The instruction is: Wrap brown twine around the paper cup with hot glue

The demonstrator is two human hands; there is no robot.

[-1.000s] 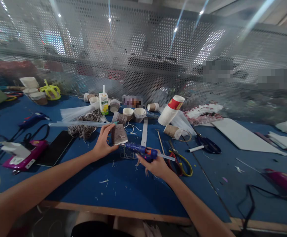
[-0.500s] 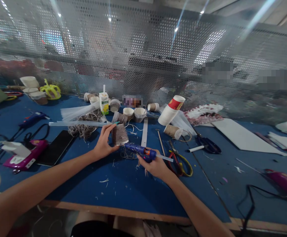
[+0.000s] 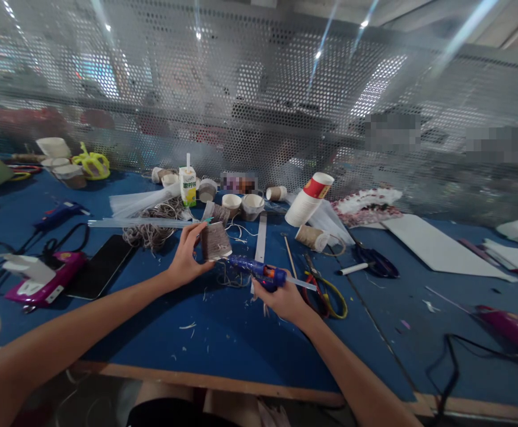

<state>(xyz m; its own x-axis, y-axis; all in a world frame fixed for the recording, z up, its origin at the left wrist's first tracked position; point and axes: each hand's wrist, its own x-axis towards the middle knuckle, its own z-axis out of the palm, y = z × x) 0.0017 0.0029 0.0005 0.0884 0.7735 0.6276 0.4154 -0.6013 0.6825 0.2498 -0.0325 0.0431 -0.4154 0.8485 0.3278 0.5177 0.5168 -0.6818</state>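
Note:
My left hand (image 3: 190, 252) grips a small paper cup wrapped in grey-brown yarn (image 3: 216, 241), tilted with its white rim toward me. In my right hand (image 3: 283, 296) is a blue glue gun (image 3: 254, 268), a clear glue stick (image 3: 302, 283) poking out of its back. The gun's nozzle points left, close to the cup's lower rim; whether it touches cannot be made out. Behind the held cup lies another yarn-wrapped cup (image 3: 216, 212). A tangle of grey-brown yarn (image 3: 152, 228) rests left of my left hand.
Beyond my hands stand a juice carton (image 3: 188, 187), small cups (image 3: 253, 206) and a leaning paper cup stack (image 3: 307, 201). Scissors (image 3: 330, 293) and a steel ruler (image 3: 261, 237) lie near my right hand. At left are a phone (image 3: 101, 267) and a magenta power strip (image 3: 47, 281).
My right hand and the glue gun have shifted slightly right, drawing the nozzle back a little from the cup's rim. My left hand still holds the cup in nearly the same place.

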